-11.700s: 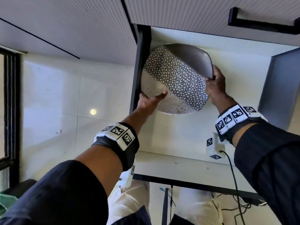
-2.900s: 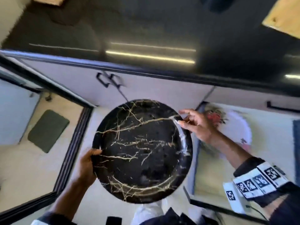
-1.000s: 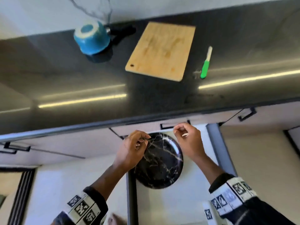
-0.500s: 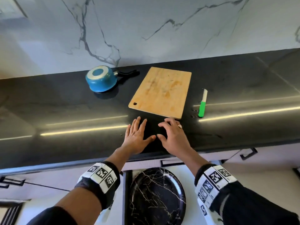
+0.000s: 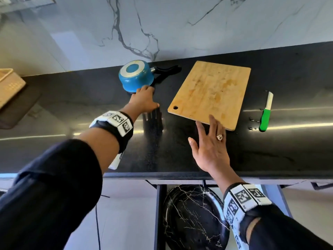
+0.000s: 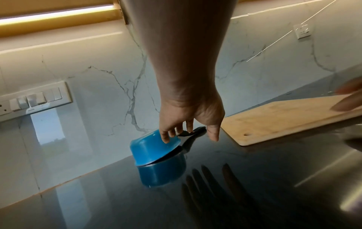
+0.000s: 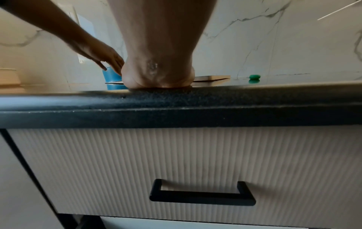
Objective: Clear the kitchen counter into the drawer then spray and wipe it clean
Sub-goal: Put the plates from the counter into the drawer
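Observation:
An upturned blue saucepan with a black handle sits at the back of the black counter. My left hand reaches to it, and its straight fingertips touch the pan's near wall. In the left wrist view the pan looks slightly tipped. My right hand lies flat on the counter, with its fingertips on the near edge of the wooden cutting board. A green-handled knife lies to the right of the board. The black marbled plate lies in the open drawer below.
A woven basket stands on a dark mat at the counter's far left. A shut drawer front with a black handle sits under the counter edge. A marble backsplash rises behind.
Half a second ago both hands lay side by side near the counter's front. The left has since reached back to the saucepan, and the right has moved onto the board's near edge.

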A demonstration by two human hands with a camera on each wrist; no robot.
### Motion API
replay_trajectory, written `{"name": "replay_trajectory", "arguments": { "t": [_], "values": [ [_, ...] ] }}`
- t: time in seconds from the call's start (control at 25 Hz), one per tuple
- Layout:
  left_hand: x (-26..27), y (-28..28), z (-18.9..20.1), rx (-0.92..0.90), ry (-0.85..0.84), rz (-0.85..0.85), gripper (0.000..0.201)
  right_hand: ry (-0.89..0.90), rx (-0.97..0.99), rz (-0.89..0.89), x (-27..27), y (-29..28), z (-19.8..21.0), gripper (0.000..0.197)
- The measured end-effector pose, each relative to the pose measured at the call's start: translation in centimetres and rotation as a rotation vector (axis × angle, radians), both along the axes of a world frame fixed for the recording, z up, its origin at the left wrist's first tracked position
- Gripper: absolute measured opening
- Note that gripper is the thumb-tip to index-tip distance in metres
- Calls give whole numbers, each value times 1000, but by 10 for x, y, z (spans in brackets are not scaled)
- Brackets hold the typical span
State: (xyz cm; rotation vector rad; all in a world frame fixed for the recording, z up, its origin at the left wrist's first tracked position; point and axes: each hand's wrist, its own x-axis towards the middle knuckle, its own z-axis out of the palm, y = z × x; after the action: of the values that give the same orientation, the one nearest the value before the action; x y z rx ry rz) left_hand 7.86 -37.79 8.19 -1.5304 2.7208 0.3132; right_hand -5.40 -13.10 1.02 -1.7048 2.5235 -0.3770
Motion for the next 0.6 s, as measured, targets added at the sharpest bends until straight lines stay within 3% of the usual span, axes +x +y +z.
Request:
{"name": "replay_trajectory", "arguments": {
  "t": [0.16, 0.36, 0.52, 0.6],
  "values": [
    [-35, -48, 1, 29, 33, -49, 80, 38, 31, -41, -10, -18, -2, 77],
    [-89, -95, -5, 66, 91, -18, 79, 19, 85, -74, -12, -22, -2, 80],
    [-114, -110, -9, 177, 49, 71, 80, 8, 92, -94, -12, -26, -1, 82],
    [-116, -111, -15, 149, 13, 90, 85, 0, 74, -104, -14, -29, 0, 83]
  ]
}}
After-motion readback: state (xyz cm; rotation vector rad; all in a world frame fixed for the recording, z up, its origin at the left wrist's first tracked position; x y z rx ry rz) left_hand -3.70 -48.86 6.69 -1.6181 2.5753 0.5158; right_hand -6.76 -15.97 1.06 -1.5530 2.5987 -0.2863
